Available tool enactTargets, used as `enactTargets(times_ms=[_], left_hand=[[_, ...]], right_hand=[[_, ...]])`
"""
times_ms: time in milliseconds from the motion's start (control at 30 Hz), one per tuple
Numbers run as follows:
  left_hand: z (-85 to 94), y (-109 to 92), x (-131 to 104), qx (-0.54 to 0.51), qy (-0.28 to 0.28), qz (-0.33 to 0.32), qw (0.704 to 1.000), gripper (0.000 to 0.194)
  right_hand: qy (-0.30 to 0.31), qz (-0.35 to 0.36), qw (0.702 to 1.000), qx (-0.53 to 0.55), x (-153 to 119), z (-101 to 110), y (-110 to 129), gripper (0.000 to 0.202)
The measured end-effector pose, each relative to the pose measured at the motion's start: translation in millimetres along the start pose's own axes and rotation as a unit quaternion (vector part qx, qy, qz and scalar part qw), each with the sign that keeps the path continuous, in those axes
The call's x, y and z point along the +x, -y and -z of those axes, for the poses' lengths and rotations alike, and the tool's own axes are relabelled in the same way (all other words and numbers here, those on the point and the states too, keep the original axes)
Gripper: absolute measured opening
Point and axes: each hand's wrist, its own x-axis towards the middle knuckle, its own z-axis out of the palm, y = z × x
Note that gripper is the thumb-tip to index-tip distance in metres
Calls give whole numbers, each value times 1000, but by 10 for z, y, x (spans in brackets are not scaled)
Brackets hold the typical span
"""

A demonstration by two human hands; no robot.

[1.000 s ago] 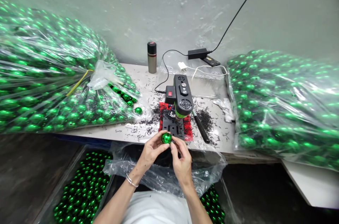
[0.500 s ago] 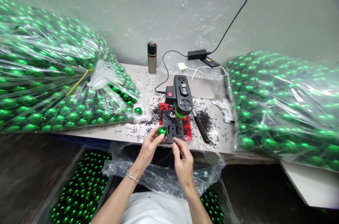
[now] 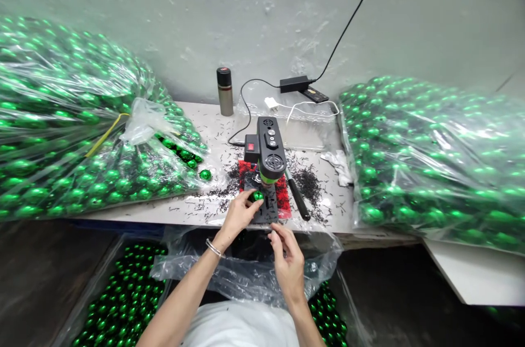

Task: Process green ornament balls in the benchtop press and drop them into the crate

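The left hand point(image 3: 239, 212) is clamped on a shiny green ball point(image 3: 257, 195), pinched between thumb and fingers. The ball is over the slotted black plate point(image 3: 257, 217) of the machine point(image 3: 270, 142), just short of its head; whether it touches the plate cannot be told. The right hand point(image 3: 290, 260) is apart from the left, nearer the body and just off the front edge of the surface point(image 3: 200, 117). Its thumb and forefinger are close together, and I cannot tell whether they grip something tiny. A silvery bracelet point(image 3: 214, 248) circles the left wrist.

Beyond the hands, the machine's top has two round vents and a few buttons whose marks are too small to read; a red switch point(image 3: 251, 146) sits on its side box. Its dark handle point(image 3: 298, 200) slants toward the right hand. A red mat point(image 3: 283, 200) lies under the plate, and black bits point(image 3: 307, 186) litter the surface on both sides.

Farther beyond the hands are a bottle point(image 3: 225, 96) with a red mark on its cap, too small to read, a black adapter point(image 3: 294, 83), a flat black item point(image 3: 315, 95) with small pale marks that are illegible, and a white plug point(image 3: 271, 103).

To the left of the hands lies a clear bag point(image 3: 94, 172) of green balls with a yellow tie point(image 3: 107, 135), a loose ball point(image 3: 205, 174) by its mouth. To their right are a white cloth point(image 3: 338, 166) and another bag point(image 3: 430, 161) of green balls. Clear plastic point(image 3: 246, 276) hangs below the hands.
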Motion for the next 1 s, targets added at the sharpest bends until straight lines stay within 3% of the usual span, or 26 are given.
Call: enactTargets(times_ms=[133,300,400,533,633,800,833,1000], left_hand=[[-2,-4,12,125,-11,-112,986,33],[20,10,1,194,-2,-150,970,30],[-2,32,10,235,-11,-176,956,31],[-37,56,44,267,-23,-185,945,33],[-43,60,64,261,-19,-192,946,33],[-25,64,66,244,-7,-195,950,33],[-22,70,64,240,-5,-196,951,33],[-22,113,58,225,-12,-209,952,33]], right_hand=[[-10,14,1000,-11,20,90,51,28],[-54,84,994,-50,141,279,132,23],[-85,156,981,-79,265,385,232,26],[-99,315,938,-103,513,441,481,49],[-65,403,905,-119,722,397,677,54],[8,438,895,-90,901,231,829,15],[4,436,896,-86,903,197,818,10],[-42,438,894,-85,849,43,525,22]])
